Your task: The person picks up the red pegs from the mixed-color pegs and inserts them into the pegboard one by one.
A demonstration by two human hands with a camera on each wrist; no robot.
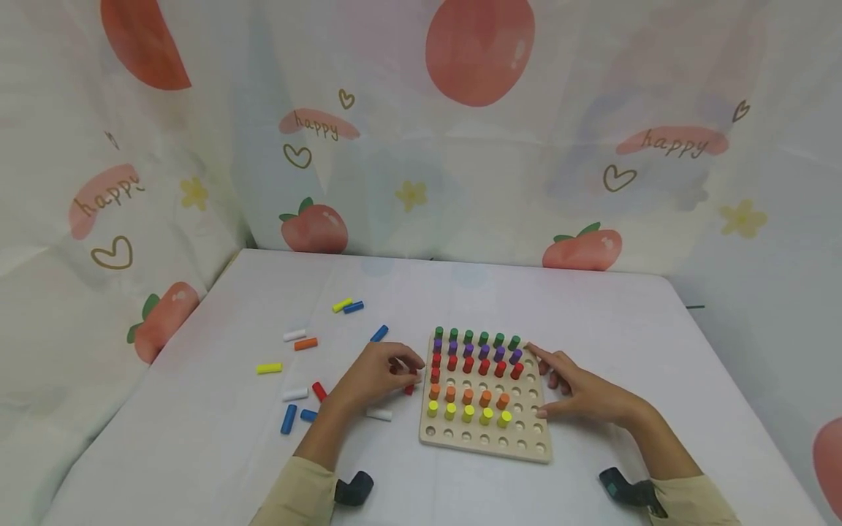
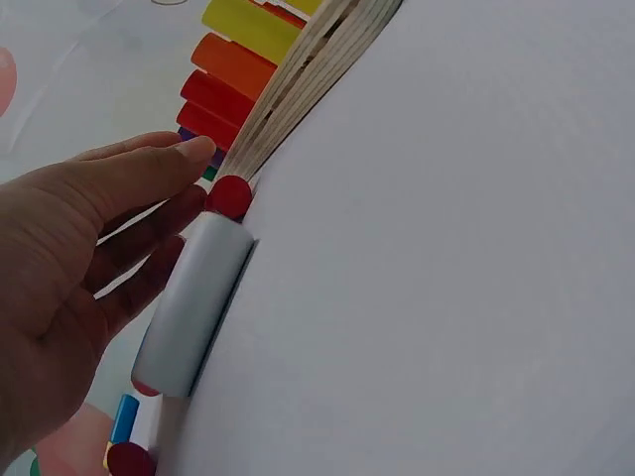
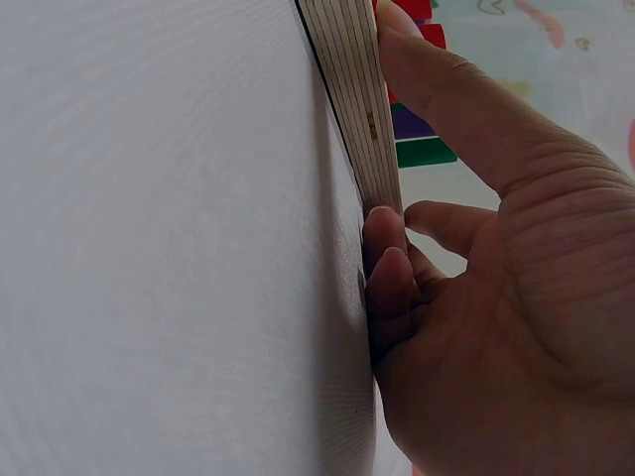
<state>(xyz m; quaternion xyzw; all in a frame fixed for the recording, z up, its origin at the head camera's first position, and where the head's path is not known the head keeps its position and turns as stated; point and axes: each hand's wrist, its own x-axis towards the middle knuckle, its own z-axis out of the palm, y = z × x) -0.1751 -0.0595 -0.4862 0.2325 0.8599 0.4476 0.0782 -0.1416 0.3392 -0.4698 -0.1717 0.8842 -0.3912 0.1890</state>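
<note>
A wooden pegboard (image 1: 483,442) holds rows of green, purple, red, orange and yellow pegs. My left hand (image 1: 384,369) hovers at its left edge, thumb and fingers apart with nothing between them. Just under those fingers a red peg (image 2: 230,196) lies beside the board, behind a white peg (image 2: 198,302). My right hand (image 1: 582,387) rests along the board's right side, index finger at the far corner and thumb lower down on the edge. In the right wrist view, its other fingers (image 3: 389,283) bend loosely near the board's side (image 3: 357,99).
Loose pegs lie scattered left of the board, among them a yellow peg (image 1: 269,369), an orange peg (image 1: 305,343) and a blue peg (image 1: 288,419). Another blue peg (image 1: 379,334) lies beyond my left hand. A printed cloth (image 1: 460,183) hangs behind the white table (image 1: 197,446).
</note>
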